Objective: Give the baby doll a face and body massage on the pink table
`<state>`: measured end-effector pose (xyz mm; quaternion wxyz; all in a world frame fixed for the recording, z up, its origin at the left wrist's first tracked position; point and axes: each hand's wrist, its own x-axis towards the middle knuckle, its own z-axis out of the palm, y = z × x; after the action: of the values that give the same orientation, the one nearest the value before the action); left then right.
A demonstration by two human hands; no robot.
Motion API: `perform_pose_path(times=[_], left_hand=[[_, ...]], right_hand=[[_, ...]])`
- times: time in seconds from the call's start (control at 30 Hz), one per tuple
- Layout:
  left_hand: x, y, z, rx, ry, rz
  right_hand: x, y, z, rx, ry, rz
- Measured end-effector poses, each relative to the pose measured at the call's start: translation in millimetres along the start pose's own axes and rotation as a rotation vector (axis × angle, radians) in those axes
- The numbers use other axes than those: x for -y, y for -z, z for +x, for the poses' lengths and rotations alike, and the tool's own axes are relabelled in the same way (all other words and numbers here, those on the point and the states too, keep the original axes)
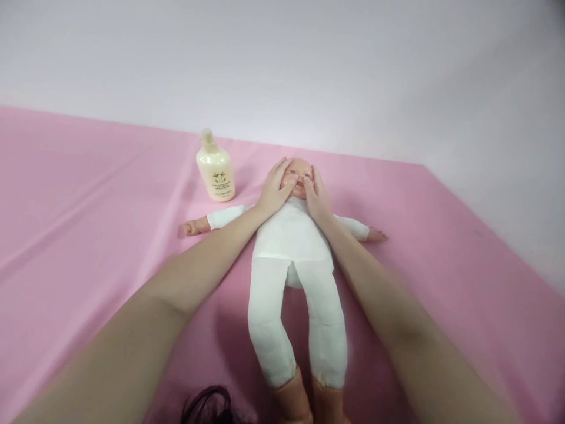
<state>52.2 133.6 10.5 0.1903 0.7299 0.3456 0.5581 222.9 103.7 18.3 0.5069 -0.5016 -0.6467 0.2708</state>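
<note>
A baby doll [292, 232] with a white cloth body lies on its back, its head away from me and its arms spread out sideways. My left hand [276, 188] is cupped along the left side of the doll's head, its thumb resting on the cheek beside the mouth. On the opposite side, my right hand [318, 194] cups the head in the same way, its thumb close to the nose and mouth. Together both hands hold the head, covering its sides. A pale yellow pump bottle [216, 171] stands upright left of the head, untouched.
A pink cloth [110, 194] with a few creases covers the surface under the doll. Beyond its far and right edges is a plain whitish background [282, 70]. Strands of dark hair [209, 406] show at the bottom edge, near the doll's feet.
</note>
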Motion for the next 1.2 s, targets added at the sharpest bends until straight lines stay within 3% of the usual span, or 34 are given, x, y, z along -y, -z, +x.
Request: perform_pose_path(times=[1.2], left_hand=[[8.3,-1.5,2.1,0.005,-0.035,-0.003]], right_hand=[[0.7,-0.2,0.3,-0.003,0.007,0.053]])
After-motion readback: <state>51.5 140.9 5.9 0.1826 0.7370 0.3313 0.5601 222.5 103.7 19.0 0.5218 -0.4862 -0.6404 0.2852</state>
